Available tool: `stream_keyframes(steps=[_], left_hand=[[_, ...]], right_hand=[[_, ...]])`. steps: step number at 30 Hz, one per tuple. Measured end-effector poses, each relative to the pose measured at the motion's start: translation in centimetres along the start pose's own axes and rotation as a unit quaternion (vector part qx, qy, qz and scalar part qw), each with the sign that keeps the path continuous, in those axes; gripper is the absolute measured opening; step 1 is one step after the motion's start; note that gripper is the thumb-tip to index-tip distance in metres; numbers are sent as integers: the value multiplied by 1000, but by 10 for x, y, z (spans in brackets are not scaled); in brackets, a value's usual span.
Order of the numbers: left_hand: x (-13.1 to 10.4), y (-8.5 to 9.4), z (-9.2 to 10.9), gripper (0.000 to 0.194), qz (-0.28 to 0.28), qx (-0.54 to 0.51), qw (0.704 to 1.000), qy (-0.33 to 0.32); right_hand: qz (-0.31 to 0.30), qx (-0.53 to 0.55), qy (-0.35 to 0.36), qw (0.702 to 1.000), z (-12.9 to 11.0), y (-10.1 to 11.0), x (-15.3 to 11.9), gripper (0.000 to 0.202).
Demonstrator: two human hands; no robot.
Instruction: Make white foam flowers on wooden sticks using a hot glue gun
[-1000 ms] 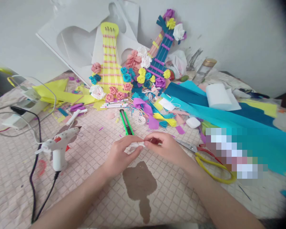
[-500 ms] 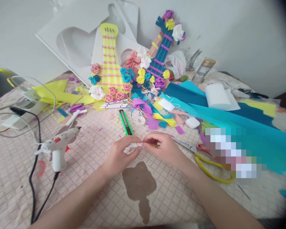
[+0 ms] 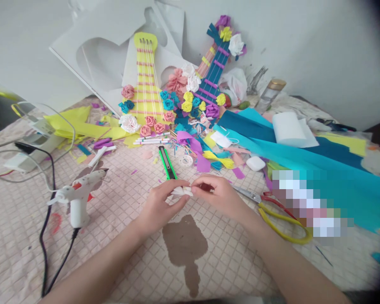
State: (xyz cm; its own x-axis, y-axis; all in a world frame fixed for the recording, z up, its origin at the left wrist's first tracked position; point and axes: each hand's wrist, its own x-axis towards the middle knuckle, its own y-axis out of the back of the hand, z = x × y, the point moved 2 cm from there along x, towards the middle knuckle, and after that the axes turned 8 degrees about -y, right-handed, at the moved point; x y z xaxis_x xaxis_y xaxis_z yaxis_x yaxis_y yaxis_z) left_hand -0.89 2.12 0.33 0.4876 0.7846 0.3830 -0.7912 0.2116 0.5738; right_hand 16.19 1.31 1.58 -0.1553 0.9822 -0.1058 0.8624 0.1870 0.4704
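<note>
Between my hands is a small piece of white crepe paper (image 3: 182, 191), bunched and partly hidden by fingers. My left hand (image 3: 161, 200) pinches it between thumb and fingers. At its right end, my right hand (image 3: 218, 192) is closed with thumb and fingertips on the paper's edge. Just beyond the left hand lies a green box cutter (image 3: 167, 162) on the tiled-pattern cloth. Scissors (image 3: 281, 211) with yellow and red handles lie right of my right hand, their blades pointing toward it.
At left stands a white hot glue gun (image 3: 79, 198) with a black cord. A yellow paper guitar (image 3: 145, 84) and a blue one (image 3: 213, 76), trimmed with paper flowers, lean at the back. Teal crepe paper (image 3: 335, 169) and a white roll (image 3: 289, 128) lie right. Paper scraps lie in between.
The white paper shows more between my fingers now. My right fingertips have shifted slightly right along its end; both hands otherwise stay in place.
</note>
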Motion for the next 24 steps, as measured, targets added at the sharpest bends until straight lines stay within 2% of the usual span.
stream_keyframes(steps=[5, 9, 15, 24], left_hand=[[0, 0, -2, 29, -15, -48, 998, 45], [1, 0, -2, 20, -13, -71, 995, 73], [2, -4, -5, 12, 21, -57, 997, 51], [3, -2, 0, 11, 16, -19, 1000, 8]], right_hand=[[0, 5, -5, 1000, 1, -1, 1, 12], [2, -10, 3, 1000, 0, -2, 0, 13], [5, -27, 24, 999, -1, -4, -1, 13], [8, -52, 47, 998, -1, -4, 0, 17]])
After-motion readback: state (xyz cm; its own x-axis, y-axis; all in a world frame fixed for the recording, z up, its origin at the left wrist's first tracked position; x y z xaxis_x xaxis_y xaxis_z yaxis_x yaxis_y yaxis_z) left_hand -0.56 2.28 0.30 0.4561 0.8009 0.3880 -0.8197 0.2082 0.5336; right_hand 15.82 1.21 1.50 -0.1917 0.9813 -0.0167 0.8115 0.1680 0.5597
